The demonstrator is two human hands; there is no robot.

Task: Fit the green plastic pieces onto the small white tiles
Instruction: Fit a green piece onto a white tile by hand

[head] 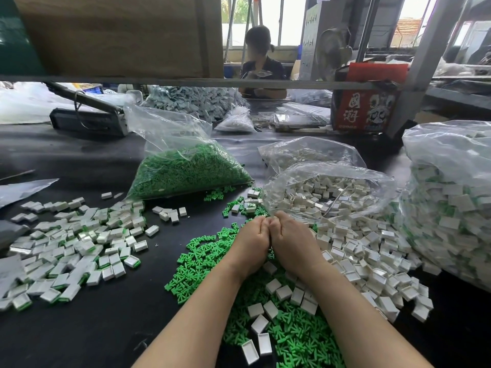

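My left hand (251,241) and my right hand (291,240) are pressed together thumb to thumb over the black table, fingers curled inward. Whatever sits between them is hidden by the fingers. Beneath and in front of my wrists lies a loose heap of green plastic pieces (202,264). Empty small white tiles (358,251) spill in a heap to the right of my hands. A spread of white tiles with green fitted in them (74,251) covers the table at the left.
A clear bag of green pieces (186,168) lies behind my hands. An open bag of white tiles (326,189) sits to its right, and a big bag of fitted tiles (449,197) fills the far right. A person sits across the table (261,62) by a red box (366,102).
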